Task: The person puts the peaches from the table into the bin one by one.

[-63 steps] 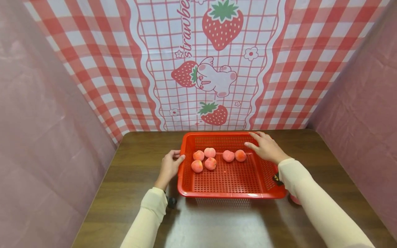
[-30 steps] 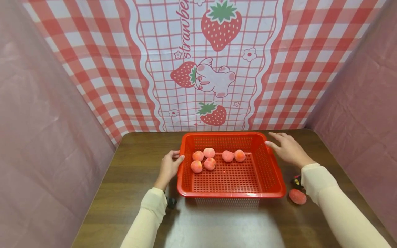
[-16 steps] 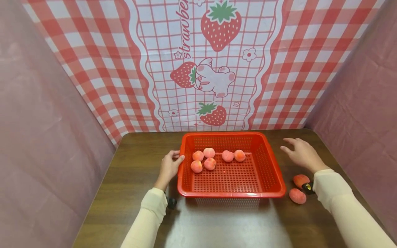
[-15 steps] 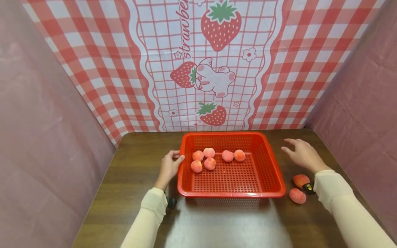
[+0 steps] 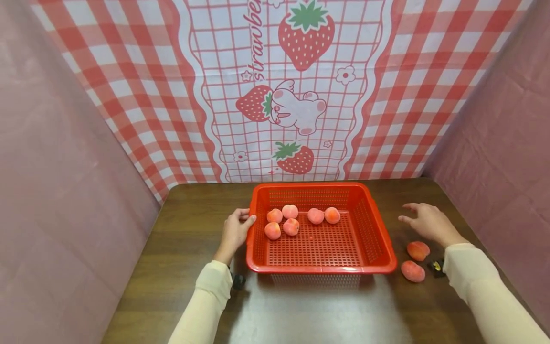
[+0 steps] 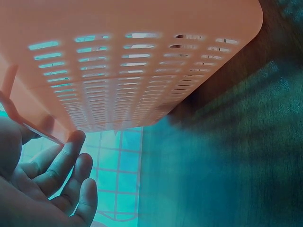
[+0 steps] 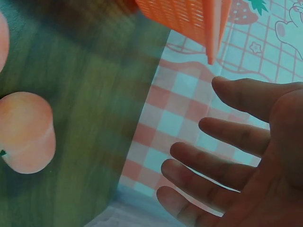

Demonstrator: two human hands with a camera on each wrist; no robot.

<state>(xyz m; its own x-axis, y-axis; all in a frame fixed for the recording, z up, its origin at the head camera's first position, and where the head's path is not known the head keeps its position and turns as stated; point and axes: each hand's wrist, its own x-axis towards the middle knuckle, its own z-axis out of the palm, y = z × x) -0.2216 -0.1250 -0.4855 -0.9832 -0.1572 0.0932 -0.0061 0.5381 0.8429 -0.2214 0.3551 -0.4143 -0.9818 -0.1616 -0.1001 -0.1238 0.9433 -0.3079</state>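
Note:
A red perforated plastic basket (image 5: pixel 321 270) stands on the table, with several peaches (image 5: pixel 291 227) lying in its left and back parts. At its left rim, my left hand (image 5: pixel 234 233) holds the edge, thumb by the rim and fingers below it; the left wrist view shows these fingers (image 6: pixel 75 175) beside the basket's outer wall (image 6: pixel 142 14). My right hand (image 5: pixel 431 223) hovers right of the basket, apart from it, fingers spread and holding nothing. Near its wrist, one peach (image 5: pixel 418 251) lies on the table, and a second peach (image 5: pixel 413 271) lies just in front.
The brown wooden table (image 5: pixel 180 267) reaches back to a red-and-white checked cloth (image 5: pixel 150 95) with strawberry prints. Pink cloth walls (image 5: pixel 498 119) close in both sides. A small black camera (image 5: pixel 437 267) sits at my right wrist, another black camera (image 5: pixel 238 281) at my left.
My right hand has moved from over the basket's right side out to the right and toward me, uncovering the two peaches on the table. My left hand and the basket stay put.

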